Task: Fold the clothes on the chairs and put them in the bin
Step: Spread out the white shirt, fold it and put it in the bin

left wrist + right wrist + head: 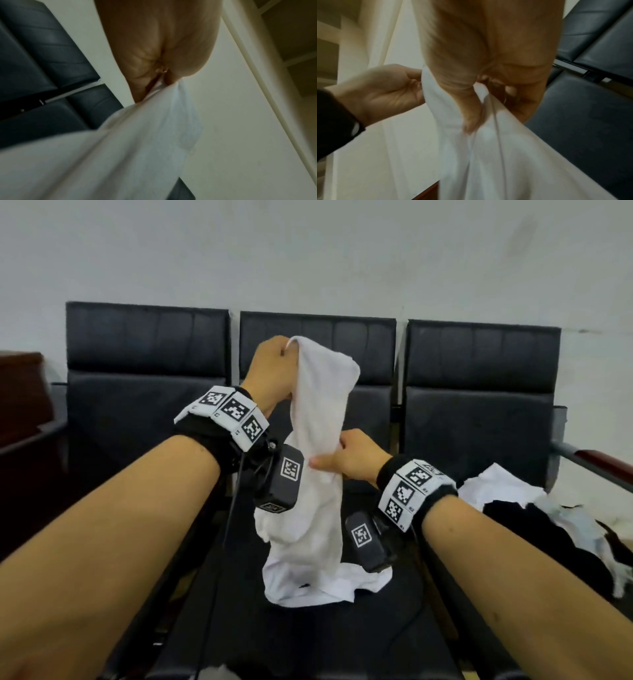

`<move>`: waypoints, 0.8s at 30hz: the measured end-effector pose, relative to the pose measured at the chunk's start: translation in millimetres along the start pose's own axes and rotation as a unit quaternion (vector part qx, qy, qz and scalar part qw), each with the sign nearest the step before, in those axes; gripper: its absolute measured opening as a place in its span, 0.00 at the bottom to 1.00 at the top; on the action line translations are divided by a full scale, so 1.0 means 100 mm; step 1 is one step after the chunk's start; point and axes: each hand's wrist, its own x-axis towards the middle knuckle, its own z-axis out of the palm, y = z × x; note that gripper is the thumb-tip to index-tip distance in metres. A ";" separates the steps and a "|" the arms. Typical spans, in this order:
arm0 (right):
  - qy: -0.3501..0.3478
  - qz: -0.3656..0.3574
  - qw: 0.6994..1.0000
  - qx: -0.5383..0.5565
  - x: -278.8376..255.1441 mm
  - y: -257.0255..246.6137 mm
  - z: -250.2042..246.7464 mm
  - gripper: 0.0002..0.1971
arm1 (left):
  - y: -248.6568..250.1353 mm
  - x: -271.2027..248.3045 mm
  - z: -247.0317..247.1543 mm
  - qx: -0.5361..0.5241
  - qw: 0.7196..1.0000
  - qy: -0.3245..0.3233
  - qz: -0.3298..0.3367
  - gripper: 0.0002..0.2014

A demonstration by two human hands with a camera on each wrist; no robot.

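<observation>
While the left hand (pixel 270 364) pinches the white garment (pixel 315 474) at its top, the right hand (pixel 352 455) grips it lower down. Its hem rests on the middle chair (pixel 308 638); more clothes (pixel 534 515) lie on the right chair (pixel 479 419).

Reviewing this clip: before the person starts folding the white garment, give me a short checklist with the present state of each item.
1. Left hand grips the top of the white garment: ok.
2. Right hand pinches the garment lower down: ok.
3. Garment lifted clear of the middle chair: not ok, its lower end lies bunched on the seat.
4. Garment spread flat for folding: not ok, it hangs as a twisted rope.
5. Other clothes out of the way: ok, they lie on the right chair, apart from the held garment.
6. Bin within reach: cannot tell, no bin is in view.
</observation>
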 end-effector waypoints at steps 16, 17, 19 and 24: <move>0.247 -0.046 0.968 0.024 0.42 -0.14 -0.41 0.20 | -0.54 0.30 -0.76 0.158 0.974 0.160 -0.041 0.14; 0.262 -0.054 0.963 0.039 0.44 -0.13 -0.44 0.19 | -0.58 0.32 -0.78 0.182 0.969 0.162 -0.038 0.14; 0.293 -0.064 0.953 0.052 0.47 -0.08 -0.50 0.17 | -0.60 0.32 -0.79 0.172 0.976 0.130 -0.043 0.12; 0.301 -0.045 0.952 0.027 0.53 0.01 -0.57 0.15 | -0.59 0.11 -0.78 0.128 0.981 -0.090 -0.112 0.24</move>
